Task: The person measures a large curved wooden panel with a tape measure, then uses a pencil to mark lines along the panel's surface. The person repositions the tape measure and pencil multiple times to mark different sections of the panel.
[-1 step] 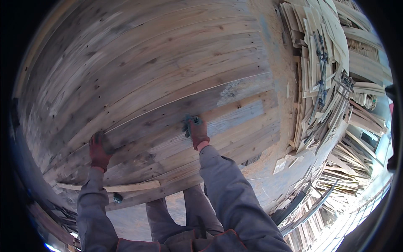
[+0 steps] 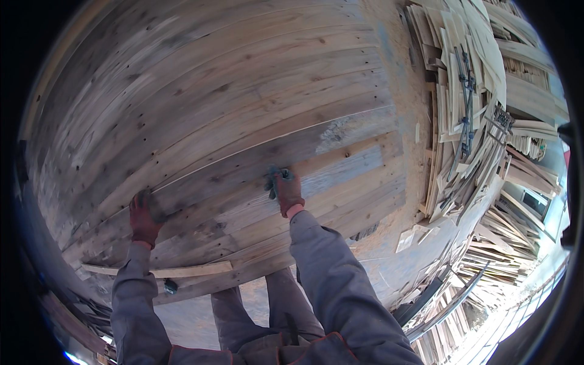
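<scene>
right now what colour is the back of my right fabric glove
Dull red, on the right fabric glove; clearest in the head view.

"What's underfoot?"
"A flat grey floor [image 2: 380, 274], strewn with brown dust [image 2: 406, 115]."
"And along its right edge?"
"Jumbled heaps of long, thin, pale wooden strips [image 2: 449, 112]; beyond them, a pale bluish surface [image 2: 553, 210], maybe a wall."
"How's the light?"
"Brightest at the floor's lower right corner, a strong white glare [image 2: 486, 340]."
</scene>
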`<action>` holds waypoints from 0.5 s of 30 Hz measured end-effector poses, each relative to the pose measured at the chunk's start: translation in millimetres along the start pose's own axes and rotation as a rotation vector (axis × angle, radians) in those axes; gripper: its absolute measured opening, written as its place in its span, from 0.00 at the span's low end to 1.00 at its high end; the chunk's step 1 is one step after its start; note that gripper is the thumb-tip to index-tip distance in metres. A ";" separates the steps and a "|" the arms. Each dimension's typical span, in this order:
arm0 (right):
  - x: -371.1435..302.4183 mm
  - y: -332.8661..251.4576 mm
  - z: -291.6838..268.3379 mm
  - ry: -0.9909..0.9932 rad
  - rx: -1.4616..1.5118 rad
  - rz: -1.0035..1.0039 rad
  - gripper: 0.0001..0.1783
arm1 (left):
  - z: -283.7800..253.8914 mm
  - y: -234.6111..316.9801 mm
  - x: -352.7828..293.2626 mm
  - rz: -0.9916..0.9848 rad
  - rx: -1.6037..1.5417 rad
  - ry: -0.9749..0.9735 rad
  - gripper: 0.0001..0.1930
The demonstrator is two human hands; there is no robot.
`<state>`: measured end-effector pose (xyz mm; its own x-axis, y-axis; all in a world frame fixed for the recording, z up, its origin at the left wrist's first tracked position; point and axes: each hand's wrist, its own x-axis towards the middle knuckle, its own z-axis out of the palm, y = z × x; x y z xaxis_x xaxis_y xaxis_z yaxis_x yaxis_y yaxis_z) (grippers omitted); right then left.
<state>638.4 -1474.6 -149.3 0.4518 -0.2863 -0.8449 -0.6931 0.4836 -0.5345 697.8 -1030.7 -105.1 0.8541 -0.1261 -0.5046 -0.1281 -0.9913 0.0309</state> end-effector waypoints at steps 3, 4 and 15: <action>0.6 1.3 -1.0 -0.001 -0.003 -0.007 0.10 | -1.3 1.9 -0.7 0.016 -0.009 0.021 0.58; 0.5 1.6 -1.6 -0.003 -0.003 -0.006 0.10 | -2.3 2.4 -1.3 0.026 -0.008 0.030 0.58; -3.1 -2.2 5.0 0.054 0.027 -0.021 0.13 | -8.6 7.0 -2.0 0.065 -0.021 0.032 0.56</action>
<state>641.3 -1470.7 -145.4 0.4345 -0.3403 -0.8339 -0.6680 0.4993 -0.5518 699.6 -1037.8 -96.5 0.8600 -0.1907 -0.4733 -0.1731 -0.9816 0.0809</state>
